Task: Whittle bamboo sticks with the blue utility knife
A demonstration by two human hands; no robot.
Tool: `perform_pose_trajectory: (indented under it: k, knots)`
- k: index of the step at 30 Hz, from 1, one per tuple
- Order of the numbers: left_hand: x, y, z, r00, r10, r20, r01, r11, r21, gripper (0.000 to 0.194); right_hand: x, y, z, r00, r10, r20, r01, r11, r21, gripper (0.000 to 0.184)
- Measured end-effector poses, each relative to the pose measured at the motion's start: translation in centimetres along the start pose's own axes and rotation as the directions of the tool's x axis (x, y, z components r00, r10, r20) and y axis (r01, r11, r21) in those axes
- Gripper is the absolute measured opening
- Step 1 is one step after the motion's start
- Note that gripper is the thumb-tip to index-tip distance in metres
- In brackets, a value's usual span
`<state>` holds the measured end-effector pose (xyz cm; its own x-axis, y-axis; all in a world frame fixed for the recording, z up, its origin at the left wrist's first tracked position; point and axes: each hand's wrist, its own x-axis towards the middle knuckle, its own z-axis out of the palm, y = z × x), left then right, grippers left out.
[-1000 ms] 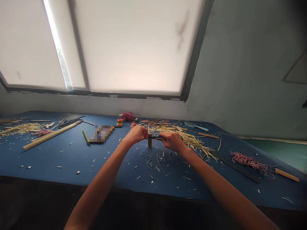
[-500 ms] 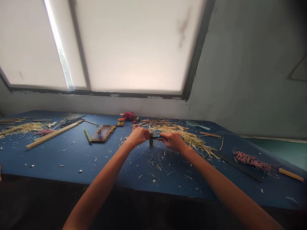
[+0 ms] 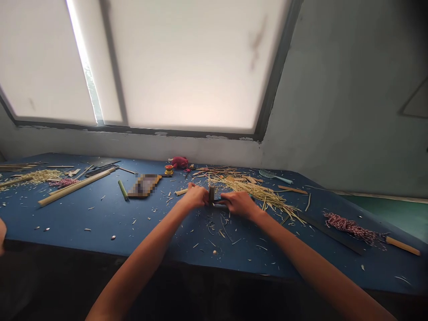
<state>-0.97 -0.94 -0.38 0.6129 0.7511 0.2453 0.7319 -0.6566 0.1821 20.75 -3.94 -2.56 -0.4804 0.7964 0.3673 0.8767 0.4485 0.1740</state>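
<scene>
Left hand (image 3: 195, 196) closed on upright bamboo tube (image 3: 211, 195); right hand (image 3: 238, 204) fingers shut around blue-handled tool (image 3: 219, 201), tip at tube. Bamboo shavings (image 3: 257, 194) litter blue table (image 3: 83, 218).

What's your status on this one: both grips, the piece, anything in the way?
Left grip shut on pale bamboo strip. Right grip shut on blue-handled tool. Upright tube between hands. Bamboo splints heaped just beyond right hand.
</scene>
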Motion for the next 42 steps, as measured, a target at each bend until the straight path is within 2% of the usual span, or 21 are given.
perform_pose_trajectory:
  k: [3, 7, 10, 12, 14, 17, 20, 23, 26, 29, 31, 37, 42]
  knots:
    - [-0.1, 0.0, 0.9, 1.000, 0.006, 0.020, -0.007, 0.999, 0.034, 0.021, -0.1, -0.2, 0.5, 0.999, -0.030, 0.035, 0.030, 1.000, -0.001, 0.030]
    - [-0.2, -0.6, 1.2, 0.998, -0.005, 0.056, 0.007, 1.000, -0.025, 0.025, -0.2, -0.1, 0.7, 0.999, -0.023, 0.048, 0.023, 1.000, 0.001, 0.030]
    - [-0.2, -1.1, 0.9, 0.997, -0.045, 0.060, 0.050, 0.995, -0.083, 0.015, -0.2, -0.1, 0.7, 0.998, -0.008, 0.066, 0.007, 1.000, 0.002, 0.028]
    - [-0.3, -1.1, 0.5, 0.999, -0.040, -0.025, 0.036, 0.988, -0.148, 0.036, -0.2, -0.1, 0.7, 0.997, -0.001, 0.073, 0.000, 1.000, 0.004, 0.029]
    - [-0.3, -0.9, 0.3, 0.995, 0.048, -0.085, -0.068, 0.963, -0.259, 0.053, -0.2, -0.1, 0.7, 0.997, 0.003, 0.075, -0.003, 1.000, 0.006, 0.029]
    - [-0.1, -0.5, 0.2, 0.973, 0.228, -0.021, -0.218, 0.892, -0.397, 0.038, -0.2, -0.1, 0.6, 0.997, 0.000, 0.071, -0.001, 1.000, 0.013, 0.028]
    - [0.0, -0.3, 0.6, 0.962, 0.271, 0.030, -0.237, 0.885, -0.400, 0.025, -0.3, -0.1, 0.7, 0.998, -0.002, 0.068, 0.001, 1.000, 0.013, 0.026]
    - [0.3, -0.4, 0.9, 0.976, 0.214, -0.028, -0.206, 0.880, -0.429, 0.019, -0.2, -0.1, 0.8, 0.998, 0.001, 0.063, -0.002, 1.000, 0.012, 0.027]
    - [0.6, -0.5, 0.9, 0.986, 0.079, -0.149, -0.144, 0.854, -0.500, 0.020, -0.2, -0.1, 0.7, 0.999, 0.001, 0.048, -0.002, 1.000, 0.019, 0.029]
    - [0.8, -0.6, 0.9, 0.968, -0.058, -0.244, -0.086, 0.838, -0.539, 0.024, -0.1, 0.1, 0.1, 1.000, -0.006, 0.000, 0.006, 1.000, 0.030, 0.031]
    - [0.8, -0.7, 0.9, 0.956, -0.105, -0.276, -0.067, 0.833, -0.549, 0.025, -0.2, 0.3, -0.5, 0.998, -0.017, -0.054, 0.018, 1.000, 0.021, 0.032]
    - [0.8, -0.7, 1.0, 0.963, -0.073, -0.260, -0.101, 0.797, -0.595, 0.026, -0.2, -0.2, -1.1, 0.984, -0.049, -0.173, 0.049, 0.999, -0.002, 0.033]
    - [0.7, -0.6, 0.4, 0.971, -0.038, -0.234, -0.104, 0.819, -0.565, 0.031, 0.2, -1.0, -0.7, 0.970, -0.027, -0.241, 0.017, 0.999, -0.044, 0.032]
